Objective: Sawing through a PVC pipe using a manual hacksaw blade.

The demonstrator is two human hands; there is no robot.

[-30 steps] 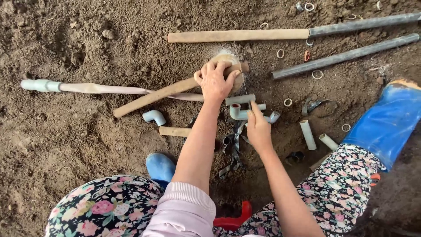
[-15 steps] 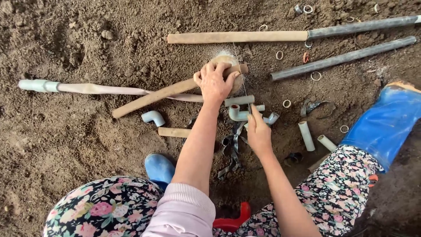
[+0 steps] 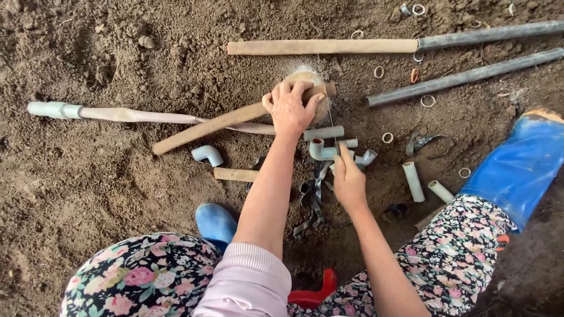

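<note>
Two hands are busy over the dirt floor: the left hand is clamped down over a pale round ball of thread that sits on the end of a tan wooden stick, fingers curled round it in a closed grip, while the right hand pinches what looks like a fine strand running up toward the ball, its grip nearly closed just beside a grey pipe fitting. By my reckoning the step in hand is drawing thread off the ball to wrap a fitting; what comes next would call for keeping the strand taut and the ball pinned so it does not roll off the stick. Room is tight close in: short pipe pieces, a grey elbow and dark strips lie scattered right under the wrists, and the blue boot hems in the right side. A long pale pipe crosses under the stick, touching it. Farther up, two long grey pipes lie well apart from the hands, with small rings between. Open soil lies to the left.
</note>
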